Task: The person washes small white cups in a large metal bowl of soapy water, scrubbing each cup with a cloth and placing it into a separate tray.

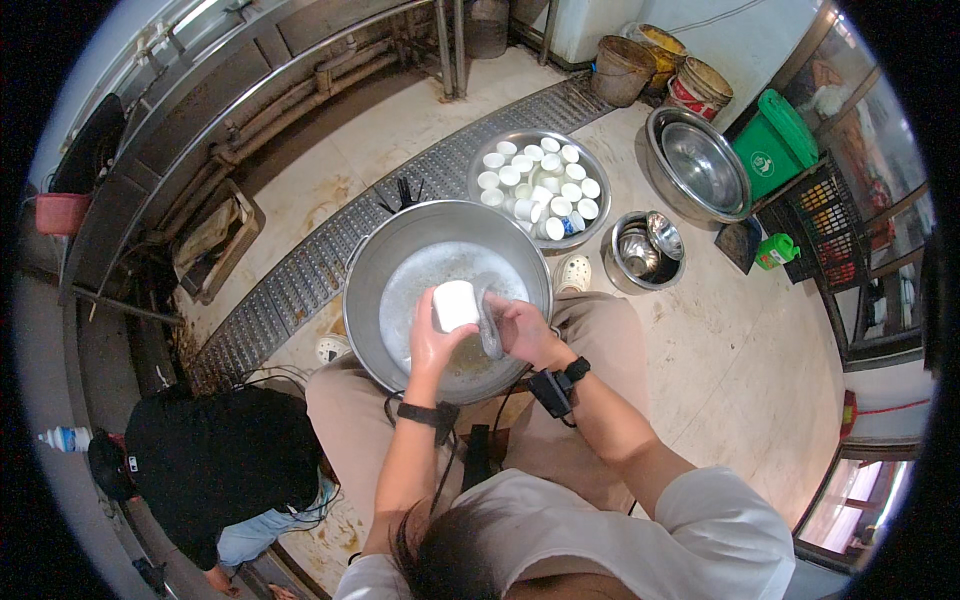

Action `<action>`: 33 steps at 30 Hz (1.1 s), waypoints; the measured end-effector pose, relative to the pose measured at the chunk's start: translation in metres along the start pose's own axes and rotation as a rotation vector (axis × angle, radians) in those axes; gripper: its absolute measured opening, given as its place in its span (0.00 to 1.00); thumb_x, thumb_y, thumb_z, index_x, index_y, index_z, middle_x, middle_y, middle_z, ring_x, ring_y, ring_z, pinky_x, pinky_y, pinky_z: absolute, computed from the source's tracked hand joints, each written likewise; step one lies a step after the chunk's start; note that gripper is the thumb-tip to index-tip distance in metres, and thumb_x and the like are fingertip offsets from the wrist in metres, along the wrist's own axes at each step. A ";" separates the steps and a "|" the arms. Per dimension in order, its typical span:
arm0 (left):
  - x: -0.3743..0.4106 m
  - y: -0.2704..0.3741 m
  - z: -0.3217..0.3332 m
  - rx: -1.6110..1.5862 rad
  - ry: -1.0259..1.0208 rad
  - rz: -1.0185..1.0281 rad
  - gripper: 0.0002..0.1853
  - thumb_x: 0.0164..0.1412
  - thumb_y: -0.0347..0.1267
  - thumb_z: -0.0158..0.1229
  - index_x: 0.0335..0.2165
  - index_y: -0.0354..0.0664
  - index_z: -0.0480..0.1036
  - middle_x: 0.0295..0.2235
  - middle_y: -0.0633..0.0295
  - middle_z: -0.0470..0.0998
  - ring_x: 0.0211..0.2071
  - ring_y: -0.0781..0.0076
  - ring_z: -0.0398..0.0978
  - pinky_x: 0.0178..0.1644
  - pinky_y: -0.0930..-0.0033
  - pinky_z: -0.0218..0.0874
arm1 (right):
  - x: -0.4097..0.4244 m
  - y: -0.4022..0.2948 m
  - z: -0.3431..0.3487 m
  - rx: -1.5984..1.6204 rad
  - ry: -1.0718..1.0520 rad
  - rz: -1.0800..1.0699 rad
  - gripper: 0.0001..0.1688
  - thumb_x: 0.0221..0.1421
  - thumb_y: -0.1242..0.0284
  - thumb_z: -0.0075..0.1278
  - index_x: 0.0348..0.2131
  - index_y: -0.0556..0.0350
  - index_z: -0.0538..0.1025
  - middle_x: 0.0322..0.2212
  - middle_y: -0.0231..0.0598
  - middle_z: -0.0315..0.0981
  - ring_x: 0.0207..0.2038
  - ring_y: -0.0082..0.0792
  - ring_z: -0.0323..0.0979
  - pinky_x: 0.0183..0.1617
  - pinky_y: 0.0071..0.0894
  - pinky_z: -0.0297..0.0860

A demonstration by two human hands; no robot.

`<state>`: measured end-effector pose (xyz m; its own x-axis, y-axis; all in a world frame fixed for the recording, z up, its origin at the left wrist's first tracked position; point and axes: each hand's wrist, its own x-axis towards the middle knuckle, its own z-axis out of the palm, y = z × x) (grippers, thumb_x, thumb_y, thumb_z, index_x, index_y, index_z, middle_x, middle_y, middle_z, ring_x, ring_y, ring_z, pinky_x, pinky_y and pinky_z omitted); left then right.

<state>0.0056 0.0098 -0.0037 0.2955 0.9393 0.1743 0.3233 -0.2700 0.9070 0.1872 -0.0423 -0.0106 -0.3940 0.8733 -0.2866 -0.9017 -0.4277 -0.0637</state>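
My left hand (433,339) grips a white cup (455,306) by its sides, above a large metal pot (361,300). Soapy, foamy water (409,274) fills the lower part of the pot, which stands between my knees. In my right hand (525,330) is a grey cloth (490,330), held close beside the cup. Just beyond the pot, a wide metal basin (480,161) holds several white cups (550,163), one of them with a blue pattern (574,223).
A perforated drain grate (315,259) crosses the floor behind the pot. Right of it stand a small metal pot (619,262) with bowls inside, stacked large basins (660,176), a green bin (772,139) and dirty buckets (622,75). A person in black (225,457) is close on my left.
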 end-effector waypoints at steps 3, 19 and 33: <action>0.004 0.011 0.003 0.001 -0.040 0.018 0.46 0.28 0.43 0.71 0.47 0.37 0.60 0.43 0.49 0.66 0.46 0.50 0.63 0.50 0.58 0.54 | 0.005 -0.007 -0.059 -1.109 0.015 -0.402 0.29 0.48 0.78 0.38 0.53 0.59 0.60 0.44 0.40 0.64 0.45 0.30 0.64 0.48 0.30 0.63; -0.004 0.019 0.005 0.188 -0.073 0.140 0.50 0.28 0.48 0.70 0.49 0.33 0.58 0.45 0.45 0.65 0.47 0.50 0.64 0.50 0.59 0.56 | 0.002 0.024 -0.054 -1.327 0.007 -0.510 0.35 0.47 0.75 0.55 0.52 0.58 0.57 0.50 0.39 0.59 0.50 0.30 0.59 0.54 0.31 0.58; -0.009 0.030 0.020 0.282 -0.184 0.155 0.48 0.24 0.49 0.70 0.45 0.40 0.61 0.42 0.51 0.66 0.45 0.51 0.64 0.47 0.58 0.58 | 0.032 0.025 -0.128 -1.049 -0.079 -0.506 0.52 0.44 0.62 0.59 0.57 0.59 0.46 0.51 0.44 0.54 0.53 0.34 0.55 0.58 0.35 0.52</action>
<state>0.0303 -0.0110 0.0148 0.5093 0.8355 0.2063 0.4893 -0.4783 0.7292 0.1750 -0.0549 -0.1440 -0.0747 0.9957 0.0554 -0.3840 0.0226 -0.9230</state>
